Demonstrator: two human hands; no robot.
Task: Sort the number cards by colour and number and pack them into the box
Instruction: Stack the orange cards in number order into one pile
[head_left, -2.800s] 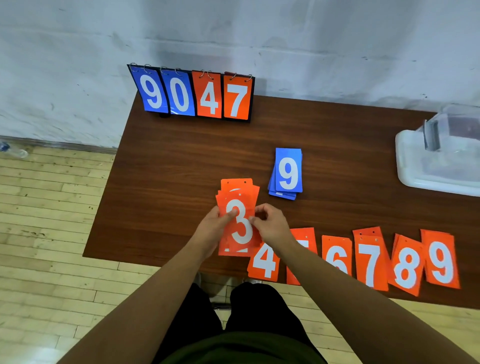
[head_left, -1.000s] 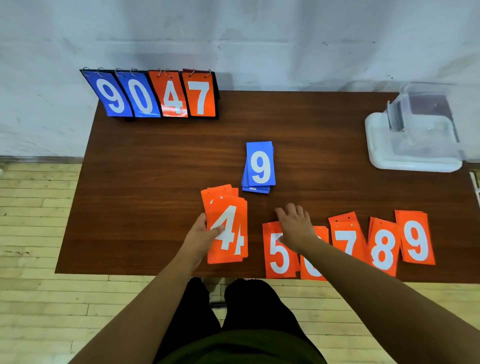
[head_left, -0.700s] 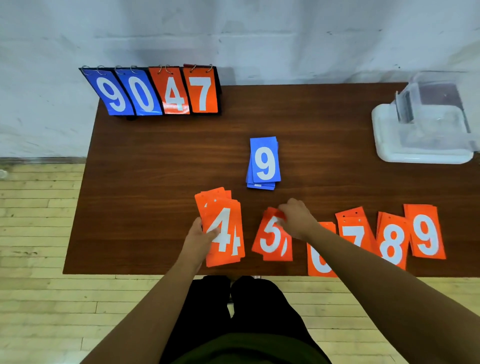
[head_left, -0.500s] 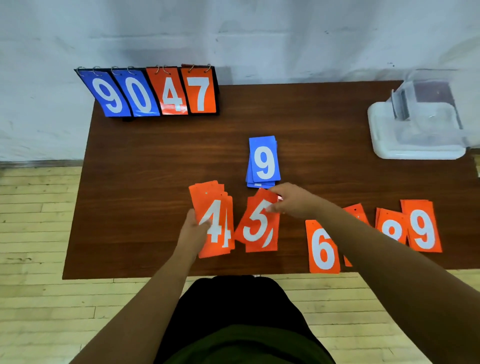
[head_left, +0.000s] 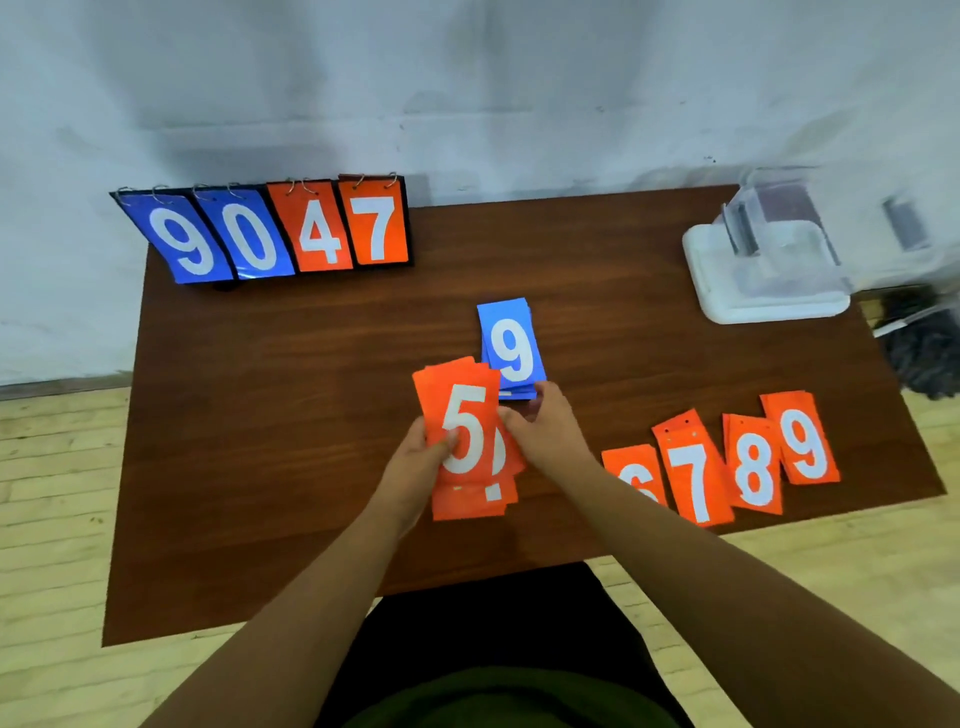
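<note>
Above the table's middle I hold a stack of orange number cards (head_left: 464, 422) with a 5 on top. My left hand (head_left: 415, 467) grips its left edge, and my right hand (head_left: 545, 434) grips its right edge. Just behind it lies a blue card pile (head_left: 511, 345) with a 9 on top. To the right, orange piles lie in a row: 6 (head_left: 636, 475), partly hidden by my right forearm, 7 (head_left: 693, 470), 8 (head_left: 753, 467) and 9 (head_left: 802, 439). The clear plastic box (head_left: 779, 260) stands on its white lid at the far right.
A flip scoreboard (head_left: 270, 234) reading 9 0 4 7 stands at the table's (head_left: 291, 374) far left corner against the wall. A dark fuzzy object (head_left: 924, 353) lies off the table's right edge. The wooden floor shows on the left.
My right hand lifted the 5 cards from the row and laid them on the stack in my left hand, covering the 4. The view shifted slightly.
</note>
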